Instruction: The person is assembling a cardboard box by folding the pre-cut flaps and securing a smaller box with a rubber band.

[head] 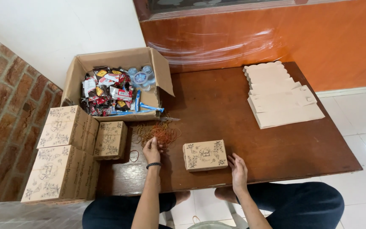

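Left hand (151,151) pinches rubber bands (162,133); right hand (238,168), released, rests beside the small box (205,155) near the table (276,148) edge.

At the centre bottom of the frame, the small box (205,155) is tan with dark leafy line drawings. The stacked boxes (64,157) at lower left wear the same pattern. The rubber bands (159,132) are orange and brown. The table (234,110) is dark reddish brown. At upper right, the flat cardboard sheets (280,95) are plain pale beige against an orange wall (318,38).
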